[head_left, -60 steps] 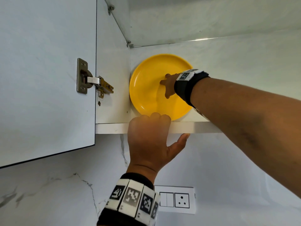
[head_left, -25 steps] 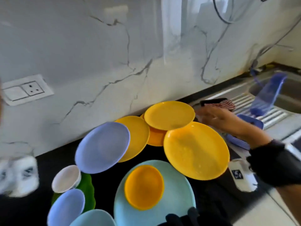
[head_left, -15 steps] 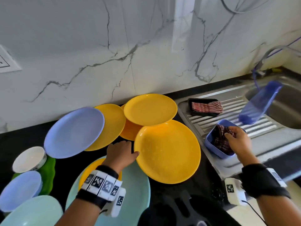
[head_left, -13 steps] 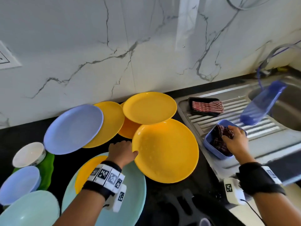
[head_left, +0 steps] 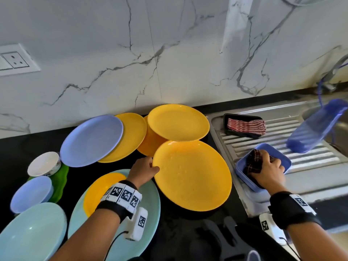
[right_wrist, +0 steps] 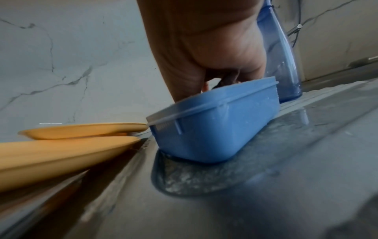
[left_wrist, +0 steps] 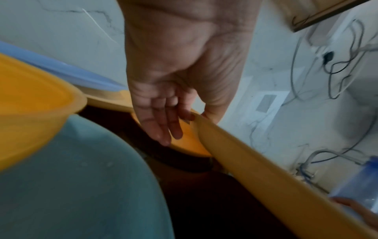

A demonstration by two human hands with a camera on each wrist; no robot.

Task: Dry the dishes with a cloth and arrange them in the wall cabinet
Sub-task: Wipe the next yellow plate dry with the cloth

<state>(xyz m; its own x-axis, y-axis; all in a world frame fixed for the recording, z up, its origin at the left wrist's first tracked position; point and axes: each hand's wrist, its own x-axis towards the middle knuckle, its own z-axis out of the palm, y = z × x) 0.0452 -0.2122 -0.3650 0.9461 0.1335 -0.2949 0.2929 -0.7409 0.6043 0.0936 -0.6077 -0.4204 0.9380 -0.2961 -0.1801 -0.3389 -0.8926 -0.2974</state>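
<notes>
Left hand [head_left: 144, 169] pinched the rim of the big yellow plate [head_left: 192, 176] on the black desk [head_left: 178, 228] | right hand [head_left: 267, 169] grabbed the dark checked cloth [head_left: 253, 162] in the blue tub [head_left: 286, 163] | risk: wet plate could slip from that thin hold | plate looked shiny, with water drops.
</notes>
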